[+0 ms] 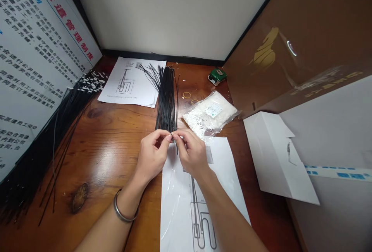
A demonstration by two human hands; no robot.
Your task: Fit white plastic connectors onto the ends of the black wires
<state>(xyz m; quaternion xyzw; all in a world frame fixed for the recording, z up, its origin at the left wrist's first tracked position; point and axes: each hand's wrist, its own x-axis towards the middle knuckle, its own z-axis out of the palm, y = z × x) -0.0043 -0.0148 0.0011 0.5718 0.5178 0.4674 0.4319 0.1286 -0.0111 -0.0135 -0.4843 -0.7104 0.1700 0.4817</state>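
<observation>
My left hand (154, 153) and my right hand (192, 149) meet fingertip to fingertip, both closed in a pinch. A thin black wire (134, 221) runs down beside my left forearm from that hand. Its end at the fingertips is mostly covered, and whatever small piece my right fingers grip is too small to name. Just beyond the hands lies a bundle of black wires (167, 101). A clear bag of small white connectors (215, 109) rests to the right of the bundle. Under the right wrist is a printed drawing sheet (232, 190).
A large pile of black wires with white ends (64, 116) leans along the left board. Another drawing sheet (112, 89) lies at the back left. A green tape measure (217, 76), yellow rubber bands (186, 95) and a folded white card (273, 159) are farther right.
</observation>
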